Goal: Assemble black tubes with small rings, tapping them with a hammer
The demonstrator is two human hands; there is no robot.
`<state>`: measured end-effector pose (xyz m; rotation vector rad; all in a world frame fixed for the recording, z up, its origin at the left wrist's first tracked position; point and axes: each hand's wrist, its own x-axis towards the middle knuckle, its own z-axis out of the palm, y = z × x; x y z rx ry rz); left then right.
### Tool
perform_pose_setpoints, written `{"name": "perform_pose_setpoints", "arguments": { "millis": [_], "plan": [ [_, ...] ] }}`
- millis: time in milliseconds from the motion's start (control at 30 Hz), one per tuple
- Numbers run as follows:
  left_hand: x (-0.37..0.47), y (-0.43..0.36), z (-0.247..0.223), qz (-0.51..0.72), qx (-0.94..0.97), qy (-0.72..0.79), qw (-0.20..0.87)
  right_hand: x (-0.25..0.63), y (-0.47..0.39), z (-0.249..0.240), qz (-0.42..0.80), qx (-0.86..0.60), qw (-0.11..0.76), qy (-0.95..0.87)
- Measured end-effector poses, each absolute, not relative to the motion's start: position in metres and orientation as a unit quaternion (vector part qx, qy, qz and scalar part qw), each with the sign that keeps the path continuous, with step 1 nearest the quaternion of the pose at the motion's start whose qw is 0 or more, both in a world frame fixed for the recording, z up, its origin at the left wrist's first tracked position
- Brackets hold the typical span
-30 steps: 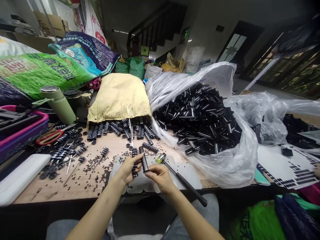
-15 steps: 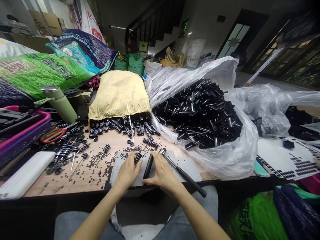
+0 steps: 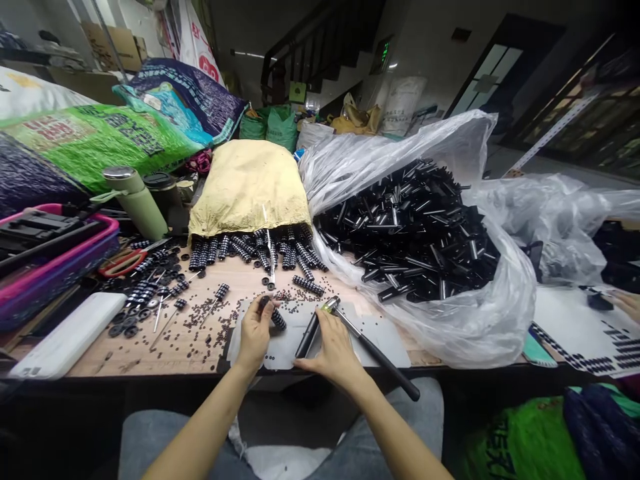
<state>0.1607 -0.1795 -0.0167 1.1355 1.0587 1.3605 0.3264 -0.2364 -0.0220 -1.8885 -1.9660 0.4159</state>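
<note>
My left hand point(image 3: 254, 337) is closed, thumb and fingers pinching a black ribbed roller point(image 3: 278, 320) with pale dots, tilted over the grey mat point(image 3: 293, 317). My right hand point(image 3: 336, 341) grips a smooth black tube point(image 3: 307, 335) lengthwise, thumb at its near end and fingertips by its far end. Against the right hand lies a hammer point(image 3: 383, 365), its head past the fingers and its black handle sticking out over the table's front edge. Another dotted roller point(image 3: 309, 286) lies just beyond the mat. Tiny dark rings point(image 3: 200, 313) are scattered to the left.
A yellow sack point(image 3: 253, 187) spills dotted rollers at the back. Right of it, a clear plastic bag point(image 3: 510, 320) holds many black parts. Scissors point(image 3: 123, 263), a white box point(image 3: 70, 337), a green flask point(image 3: 137, 203) and a pink basket point(image 3: 107, 233) stand left. Another person's hand point(image 3: 627, 305) shows far right.
The left hand has lifted slightly and turned, so more of the roller shows. The right hand keeps its hold on the tube. The whole view has shifted a little, and another person's hand has appeared far right.
</note>
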Motion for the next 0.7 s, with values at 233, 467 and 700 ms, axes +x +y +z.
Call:
{"name": "perform_pose_setpoints", "arguments": {
  "millis": [233, 467, 700],
  "plan": [
    [0.172, -0.182, 0.013, 0.489, 0.326, 0.356, 0.727, 0.325, -0.249, 0.007, 0.222, -0.54, 0.28, -0.762],
    [0.175, -0.193, 0.017, 0.426, 0.255, 0.425, 0.757, 0.307, -0.229, 0.027, 0.231, -0.439, 0.335, -0.801],
    [0.18, -0.188, 0.014, 0.346, 0.238, 0.467, 0.778, 0.304, -0.229, 0.012, 0.295, -0.474, 0.316, -0.767]
  ]
}}
